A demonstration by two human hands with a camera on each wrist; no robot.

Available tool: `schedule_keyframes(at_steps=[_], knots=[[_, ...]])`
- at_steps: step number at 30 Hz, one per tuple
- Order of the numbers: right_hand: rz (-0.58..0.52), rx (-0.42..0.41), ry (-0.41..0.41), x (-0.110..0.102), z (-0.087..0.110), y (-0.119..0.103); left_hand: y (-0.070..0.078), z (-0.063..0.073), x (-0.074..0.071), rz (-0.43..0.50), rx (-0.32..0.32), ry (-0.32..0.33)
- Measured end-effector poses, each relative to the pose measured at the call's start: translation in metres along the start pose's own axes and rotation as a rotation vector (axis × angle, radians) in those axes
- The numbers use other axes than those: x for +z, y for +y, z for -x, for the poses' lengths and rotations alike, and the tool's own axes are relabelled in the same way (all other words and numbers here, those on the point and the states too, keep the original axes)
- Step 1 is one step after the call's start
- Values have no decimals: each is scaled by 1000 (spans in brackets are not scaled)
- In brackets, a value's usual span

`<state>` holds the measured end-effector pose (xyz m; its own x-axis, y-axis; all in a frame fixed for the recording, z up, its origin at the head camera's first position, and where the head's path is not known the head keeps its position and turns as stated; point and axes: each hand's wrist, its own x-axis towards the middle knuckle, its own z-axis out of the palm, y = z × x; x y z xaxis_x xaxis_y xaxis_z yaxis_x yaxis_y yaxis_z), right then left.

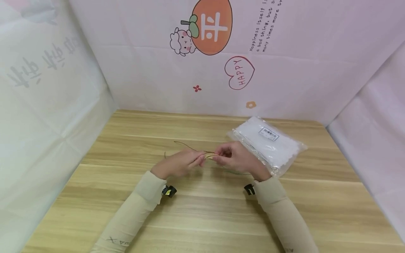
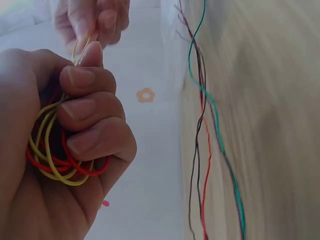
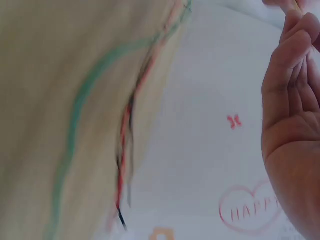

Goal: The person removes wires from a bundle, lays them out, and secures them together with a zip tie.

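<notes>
At mid-frame, the left hand (image 1: 181, 162) curls round looped yellow cord (image 1: 210, 155) and red cord (image 2: 95, 173); the right hand's (image 1: 237, 160) fingertips pinch the yellow. Pulling could tangle the trailing green strand (image 2: 222, 145). A plastic packet (image 1: 269, 144) crowds upper right; the tabletop (image 1: 205, 218) offers room lower centre.

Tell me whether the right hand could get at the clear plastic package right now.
Probably yes: the package lies close beside the right hand with nothing visible blocking it, though that hand is pinching yellow cord.
</notes>
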<state>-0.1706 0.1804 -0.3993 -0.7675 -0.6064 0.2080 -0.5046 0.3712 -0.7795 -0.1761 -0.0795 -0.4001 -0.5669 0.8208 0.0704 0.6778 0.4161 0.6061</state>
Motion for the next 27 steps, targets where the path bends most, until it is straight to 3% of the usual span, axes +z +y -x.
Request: schedule_keyframes(at_steps=[4,11,14,20,27], knots=[[16,-53,3,-6,3,0,0,1,-2,-27,-2,1],[-29,0,-26,1,-1,-4,2,-4,5,-23,55,-4],[-17,-14,-50,0,-1,-4,2,-3,4,-27,62,-2],[34,-21,51,-17,7,1,-3,5,-5,-28,-21,27],[72,-6,58,-23,7,0,-3,4,-9,-58,22,39]])
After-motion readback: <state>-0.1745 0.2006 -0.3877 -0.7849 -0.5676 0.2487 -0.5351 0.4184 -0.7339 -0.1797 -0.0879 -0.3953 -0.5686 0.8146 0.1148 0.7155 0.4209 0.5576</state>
